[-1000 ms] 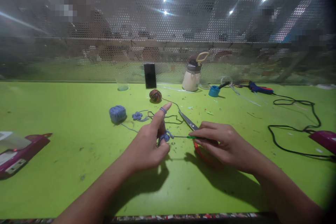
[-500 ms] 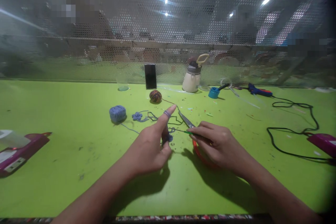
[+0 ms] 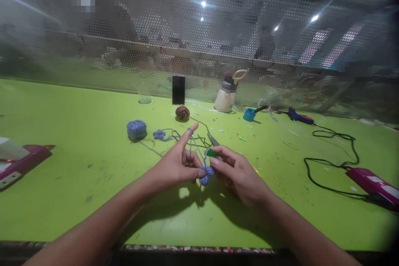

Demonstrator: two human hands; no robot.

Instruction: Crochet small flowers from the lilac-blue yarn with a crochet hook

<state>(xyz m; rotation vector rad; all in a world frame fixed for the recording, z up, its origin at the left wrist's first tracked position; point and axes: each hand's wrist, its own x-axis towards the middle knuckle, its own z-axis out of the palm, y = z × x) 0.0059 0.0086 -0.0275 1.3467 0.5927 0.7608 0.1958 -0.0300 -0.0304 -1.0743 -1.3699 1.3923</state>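
The left hand [image 3: 177, 168] pinches a small, lobed crocheted piece of periwinkle-blue yarn [image 3: 205, 178] at the thumb tip, most of it jutting past the grip toward the right hand [image 3: 243, 174]. The right thumb and forefinger pinch a flat green tool handle [image 3: 211, 153] just above the piece, whose yarn reaches the raised left forefinger.

left grip [image 3: 177, 168] pinches blue crochet piece [image 3: 204, 180]; right grip [image 3: 241, 172] holds green handle [image 3: 211, 153]; blue yarn ball [image 3: 136, 129] beyond.
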